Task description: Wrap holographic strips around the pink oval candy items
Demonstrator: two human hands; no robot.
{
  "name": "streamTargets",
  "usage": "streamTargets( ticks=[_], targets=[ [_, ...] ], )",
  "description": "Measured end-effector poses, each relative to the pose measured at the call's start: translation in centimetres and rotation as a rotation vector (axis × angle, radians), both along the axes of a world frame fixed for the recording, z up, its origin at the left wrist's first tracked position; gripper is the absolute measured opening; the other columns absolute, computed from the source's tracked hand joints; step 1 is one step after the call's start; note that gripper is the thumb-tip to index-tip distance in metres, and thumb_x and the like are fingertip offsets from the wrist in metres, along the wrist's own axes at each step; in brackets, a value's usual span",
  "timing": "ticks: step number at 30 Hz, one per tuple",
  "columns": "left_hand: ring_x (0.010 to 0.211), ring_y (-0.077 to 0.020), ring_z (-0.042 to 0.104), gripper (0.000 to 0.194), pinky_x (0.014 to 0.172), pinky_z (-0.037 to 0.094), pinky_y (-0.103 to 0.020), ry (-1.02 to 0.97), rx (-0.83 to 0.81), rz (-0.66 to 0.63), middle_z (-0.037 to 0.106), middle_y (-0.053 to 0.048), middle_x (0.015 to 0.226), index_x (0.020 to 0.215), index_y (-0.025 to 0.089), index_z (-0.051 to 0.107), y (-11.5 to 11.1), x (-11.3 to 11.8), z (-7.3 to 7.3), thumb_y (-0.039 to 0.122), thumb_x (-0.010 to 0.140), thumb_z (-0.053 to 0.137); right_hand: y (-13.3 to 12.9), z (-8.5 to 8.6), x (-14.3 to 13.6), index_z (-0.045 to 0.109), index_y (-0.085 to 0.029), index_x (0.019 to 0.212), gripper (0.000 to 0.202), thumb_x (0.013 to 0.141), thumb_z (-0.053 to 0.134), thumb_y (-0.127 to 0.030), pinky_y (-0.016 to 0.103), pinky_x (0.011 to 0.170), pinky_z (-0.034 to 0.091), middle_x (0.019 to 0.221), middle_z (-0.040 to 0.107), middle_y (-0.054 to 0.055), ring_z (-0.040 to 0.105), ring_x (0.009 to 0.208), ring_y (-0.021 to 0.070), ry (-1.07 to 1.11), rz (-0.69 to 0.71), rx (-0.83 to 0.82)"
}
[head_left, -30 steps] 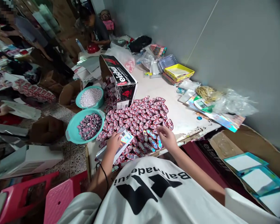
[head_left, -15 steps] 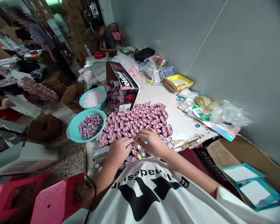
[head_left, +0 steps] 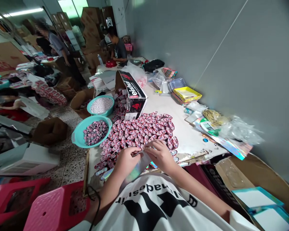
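Both hands meet at the front edge of many small red-and-pink oval packets [head_left: 137, 131] standing packed on the white table. My left hand [head_left: 128, 160] is closed on a shiny, partly see-through piece [head_left: 141, 165] that hangs down towards my shirt. My right hand [head_left: 159, 154] has its fingers bent and pressed together at the top of the same piece, touching my left fingertips. To the left, a turquoise basin [head_left: 75, 131] holds dark and pink round pieces, and a second basin [head_left: 112, 110] behind it holds small white ones.
A black printed carton [head_left: 137, 104] lies on its side behind the packets. Along the wall are a yellow tray [head_left: 188, 94], plastic bags [head_left: 242, 130] and a holographic sheet [head_left: 240, 150]. Pink stools [head_left: 48, 205] stand at lower left. Several people are in the background.
The camera view has shifted, showing more of the room's far side. A shiny see-through piece now hangs between my hands, where bright packets showed before. My hands stay together.
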State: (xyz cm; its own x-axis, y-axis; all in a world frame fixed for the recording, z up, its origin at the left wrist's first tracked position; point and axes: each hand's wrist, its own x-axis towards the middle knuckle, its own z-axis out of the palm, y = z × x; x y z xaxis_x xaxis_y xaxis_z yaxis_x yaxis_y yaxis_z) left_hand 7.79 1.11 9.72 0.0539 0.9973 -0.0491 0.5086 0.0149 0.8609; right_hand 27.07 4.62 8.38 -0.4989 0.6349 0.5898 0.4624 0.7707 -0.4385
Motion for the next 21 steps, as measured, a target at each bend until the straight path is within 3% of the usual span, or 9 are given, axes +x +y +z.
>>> streamTargets(
  ticks=[6,16,21],
  targets=[
    [0.076,-0.0172,0.068,0.018,0.069,0.053,-0.027,0.027,-0.026,0.004,0.075,-0.003,0.088,0.093,0.022,0.074,0.3,0.5,0.8,0.028,0.080,0.064,0.1,-0.3,0.4,0.067,-0.027,0.107,0.022,0.093,0.053,-0.017,0.041,0.085,0.042,0.105,0.069,0.006,0.060,0.098,0.0204,0.022,-0.006,0.009],
    [0.080,-0.0170,0.069,0.019,0.072,0.054,-0.026,-0.055,-0.068,-0.041,0.075,-0.004,0.091,0.096,0.022,0.074,0.9,-0.4,0.7,0.029,0.082,0.063,-0.1,-0.1,-0.1,0.065,-0.025,0.108,0.021,0.092,0.054,-0.016,0.042,0.088,0.045,0.112,0.067,0.008,0.058,0.108,0.0223,0.000,0.008,0.008],
    [0.080,-0.0178,0.069,0.021,0.070,0.054,-0.026,-0.044,-0.052,0.029,0.075,-0.005,0.091,0.097,0.020,0.073,2.1,-1.6,0.5,0.030,0.080,0.065,-0.4,0.5,-0.2,0.066,-0.024,0.100,0.013,0.091,0.058,-0.020,0.047,0.095,0.041,0.123,0.064,0.008,0.051,0.120,0.0267,-0.114,-0.038,0.011]
  ],
)
